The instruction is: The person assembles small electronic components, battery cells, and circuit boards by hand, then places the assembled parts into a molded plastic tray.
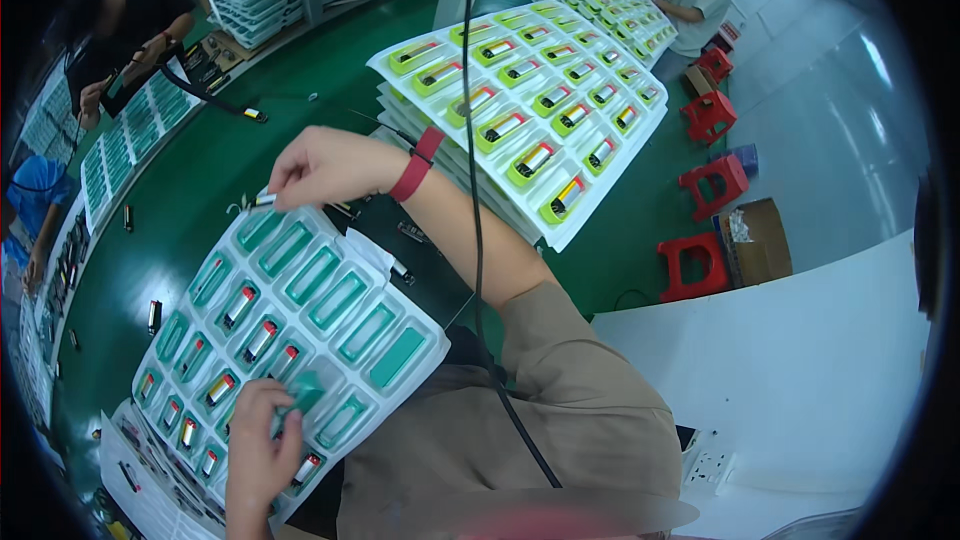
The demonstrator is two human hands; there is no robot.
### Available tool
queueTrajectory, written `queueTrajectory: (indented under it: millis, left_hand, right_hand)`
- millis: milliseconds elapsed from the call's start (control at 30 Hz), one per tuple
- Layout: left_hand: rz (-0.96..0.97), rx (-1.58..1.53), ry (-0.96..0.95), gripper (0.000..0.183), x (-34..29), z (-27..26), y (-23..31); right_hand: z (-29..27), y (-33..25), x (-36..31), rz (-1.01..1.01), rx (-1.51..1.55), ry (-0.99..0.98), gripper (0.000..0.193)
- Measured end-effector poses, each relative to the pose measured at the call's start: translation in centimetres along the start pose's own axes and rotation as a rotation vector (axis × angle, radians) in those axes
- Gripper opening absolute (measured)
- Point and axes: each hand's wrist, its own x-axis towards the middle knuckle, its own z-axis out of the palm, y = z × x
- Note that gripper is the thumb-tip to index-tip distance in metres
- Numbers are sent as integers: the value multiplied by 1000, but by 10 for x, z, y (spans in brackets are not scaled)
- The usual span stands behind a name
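Note:
In front of me lies a white plastic tray (437, 340) with rows of compartments, tilted in view. Green translucent cases (313, 273) fill its compartments. Several hold a small cylindrical battery-like part (261, 341) with a red end. Over the lower middle of the tray, my left hand (258, 445) grips a green translucent case (306, 390), slightly blurred. My right hand (335, 168), a red band at its wrist, is at the tray's far corner. Its fingers are pinched on a small pale piece, mostly hidden by the fingertips.
A stack of white trays (543, 230) with yellow-green cases stands to the right. Loose cylindrical parts (154, 317) lie on the green table (215, 165). A black cable (475, 140) hangs across the view. Other people work at far left and far right. Red stools (692, 265) stand at right.

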Motion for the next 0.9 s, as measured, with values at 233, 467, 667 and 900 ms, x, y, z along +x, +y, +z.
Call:
queueTrajectory:
  millis: [233,467,667,900]
  left_hand:
    - [-426,-1152,257,44,20,-35,-26]
    - [-298,-1574,184,41,34,-44,-37]
    - [-257,-1364,173,44,31,-37,-31]
    - [-283,-1370,201,43,32,-38,-32]
  right_hand:
    - [51,-37,-14,-295,195,-88,27]
    - [88,-61,-13,-617,-166,72,23]
    - [109,-64,-9,-805,-495,27,25]
    - [113,-62,-11,-725,-442,24,23]
